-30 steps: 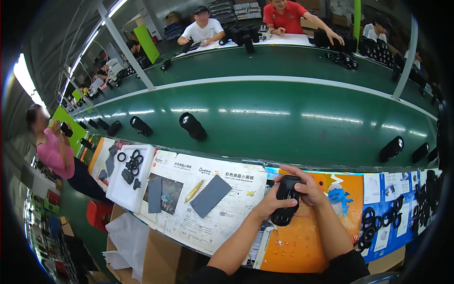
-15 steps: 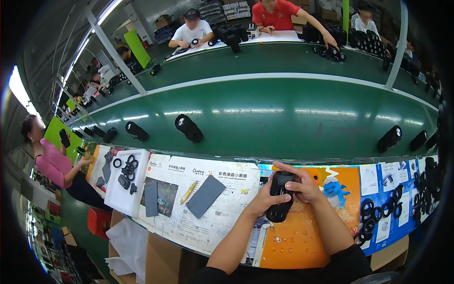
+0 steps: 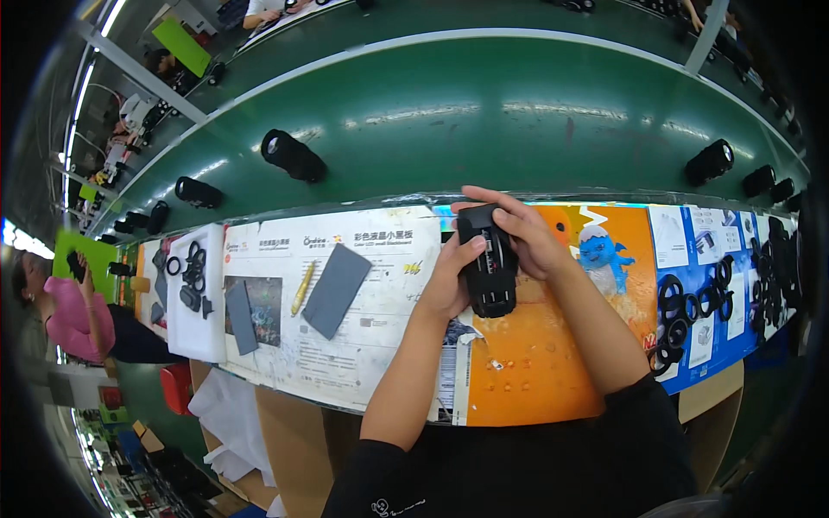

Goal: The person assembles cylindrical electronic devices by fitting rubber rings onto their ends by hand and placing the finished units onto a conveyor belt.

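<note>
Both hands are closed around a black cylindrical speaker [image 3: 493, 292], upright above the orange printed sheet [image 3: 553, 371]. My left hand [image 3: 446, 281] grips its left side, the thumb laid across the front near a recessed panel. From the right, my right hand [image 3: 528, 237] holds the upper part, thumb on the front near the top and fingers stretched behind it. The palm sides and the speaker's back are hidden.
Left lie grey cloths [image 3: 338, 291], a yellow pen [image 3: 303, 288] and a white foam tray [image 3: 216, 302] of black parts. Black rings [image 3: 678, 332] sit right. More speakers [image 3: 294, 156] stand on the green conveyor [image 3: 414, 155]. A person in pink [image 3: 78, 315] is at far left.
The view has tilted downward, so the bench sits higher in the picture. My left thumb has shifted up the speaker's front, and its slotted end now shows below my hands.
</note>
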Available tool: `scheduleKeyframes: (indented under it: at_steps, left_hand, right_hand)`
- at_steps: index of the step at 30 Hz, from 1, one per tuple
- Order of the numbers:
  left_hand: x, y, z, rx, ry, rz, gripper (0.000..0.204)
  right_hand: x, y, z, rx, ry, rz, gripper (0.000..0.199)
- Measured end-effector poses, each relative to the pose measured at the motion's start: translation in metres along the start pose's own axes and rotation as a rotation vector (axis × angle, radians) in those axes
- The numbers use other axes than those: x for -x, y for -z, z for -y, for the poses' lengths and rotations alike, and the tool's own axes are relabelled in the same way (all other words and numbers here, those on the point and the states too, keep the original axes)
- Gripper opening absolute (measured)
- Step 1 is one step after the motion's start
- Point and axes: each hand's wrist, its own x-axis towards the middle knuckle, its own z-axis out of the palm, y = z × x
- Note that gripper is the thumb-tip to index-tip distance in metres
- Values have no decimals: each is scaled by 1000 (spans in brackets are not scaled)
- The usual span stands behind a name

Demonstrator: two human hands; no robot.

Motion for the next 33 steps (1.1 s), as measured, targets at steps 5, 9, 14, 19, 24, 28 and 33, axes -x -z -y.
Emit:
scheduleKeyframes:
  at_steps: [5, 9, 14, 19, 24, 28, 33]
  left_hand:
    - [-1, 3, 9, -16, -25, -6, 53]
    - [-1, 3, 15, -10, -22, 16, 54]
    - [1, -1, 4, -52, 62, -15, 52]
    - [-4, -1, 9, -81, 27, -57, 47]
    - [2, -1, 11, -2, 11, -27, 47]
    - [2, 1, 16, -22, 18, -41, 44]
    - [-1, 0, 14, -8, -188, -122, 48]
  right_hand:
    - [3, 9, -6, -30, -10, -14, 68]
    - [6, 14, -9, -18, -42, -24, 62]
    - [3, 15, -11, -38, -55, -10, 59]
    - [4, 12, -3, -6, -23, -15, 58]
    - [4, 13, -11, -44, -31, -15, 61]
    - [8, 9, -10, -30, -20, -19, 61]
    - [9, 4, -7, -79, -20, -41, 52]
